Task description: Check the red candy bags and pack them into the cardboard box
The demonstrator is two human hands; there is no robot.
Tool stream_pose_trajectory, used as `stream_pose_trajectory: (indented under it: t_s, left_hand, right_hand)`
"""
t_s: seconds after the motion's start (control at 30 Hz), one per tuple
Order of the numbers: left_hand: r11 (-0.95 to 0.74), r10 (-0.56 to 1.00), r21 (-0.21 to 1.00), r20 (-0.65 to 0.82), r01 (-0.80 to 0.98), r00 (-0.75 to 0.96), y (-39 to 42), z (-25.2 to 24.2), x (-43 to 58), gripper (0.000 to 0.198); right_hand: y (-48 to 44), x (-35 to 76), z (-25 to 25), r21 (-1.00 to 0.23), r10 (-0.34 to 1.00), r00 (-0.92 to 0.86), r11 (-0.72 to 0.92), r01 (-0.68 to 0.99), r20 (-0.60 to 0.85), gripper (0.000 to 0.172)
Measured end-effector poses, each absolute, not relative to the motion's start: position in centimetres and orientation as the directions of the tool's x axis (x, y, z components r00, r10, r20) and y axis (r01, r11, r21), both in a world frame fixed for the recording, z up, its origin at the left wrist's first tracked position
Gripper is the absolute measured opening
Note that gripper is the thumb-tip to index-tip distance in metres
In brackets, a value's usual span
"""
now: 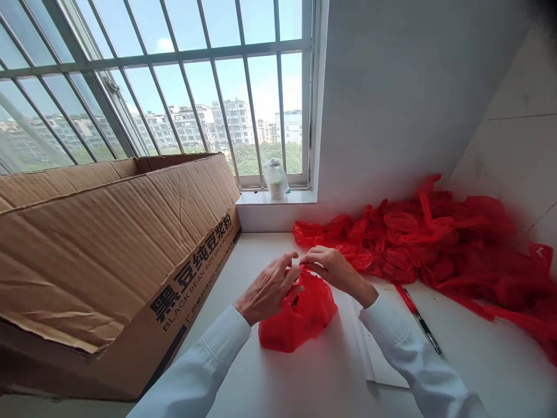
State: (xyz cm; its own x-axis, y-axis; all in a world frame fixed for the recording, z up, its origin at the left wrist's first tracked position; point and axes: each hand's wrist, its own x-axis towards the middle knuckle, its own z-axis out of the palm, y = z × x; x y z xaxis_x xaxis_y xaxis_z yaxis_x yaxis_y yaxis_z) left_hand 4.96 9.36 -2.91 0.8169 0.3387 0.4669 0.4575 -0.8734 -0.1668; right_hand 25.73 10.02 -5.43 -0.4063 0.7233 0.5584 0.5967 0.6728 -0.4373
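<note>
— Head view first: what are the hands on?

— Both meet at the top of a small red plastic bag that sits filled on the white counter. The left hand pinches the gathered neck of the bag from its own side, fingers curled onto the plastic; the right hand grips the same neck from the opposite side. Fingertips of the two nearly touch above the bag.

— So both are clenched on it?

— Yes, each grasps the bag's top; the bulging body hangs just below the grip, resting on the counter.

— What lies around that grip?

— Beyond the right hand, and spreading well off to its right, a heap of loose red bags. Just right of the right wrist, a sheet of white paper with a pen beside it. Left of the left hand stands a large open cardboard box printed "BLACK BEAN SOY MILK POWDER". Far past the grip, a small wrapped jar stands on the windowsill.
</note>
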Motion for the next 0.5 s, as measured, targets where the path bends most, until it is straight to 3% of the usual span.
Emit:
stream_pose_trajectory:
  t_s: [0.13, 0.3, 0.4, 0.5]
  left_hand:
    - [-0.859, 0.464, 0.032, 0.470, 0.510, 0.751, 7.7, -5.9, 1.7, 0.013]
    - [-0.687, 0.724, 0.277, 0.345, 0.672, 0.597, 5.8, -10.4, -1.6, 0.021]
    - [-0.639, 0.769, 0.343, 0.289, 0.689, 0.570, 5.0, -11.3, -1.6, 0.022]
    - [-0.636, 0.770, 0.389, 0.255, 0.667, 0.585, 4.8, -10.8, -1.4, 0.016]
  right_hand:
    - [8.9, 28.2, -7.1, -0.270, 0.731, -0.401, 0.612, 0.744, 0.551, 0.028]
    - [8.5, 30.9, -11.3, -0.239, 0.858, -0.321, 0.436, 0.868, 0.401, 0.026]
    - [7.7, 31.0, -12.5, -0.204, 0.915, -0.284, 0.348, 0.915, 0.287, 0.023]
    - [6.2, 29.7, -11.5, -0.134, 0.915, -0.225, 0.282, 0.950, 0.335, 0.027]
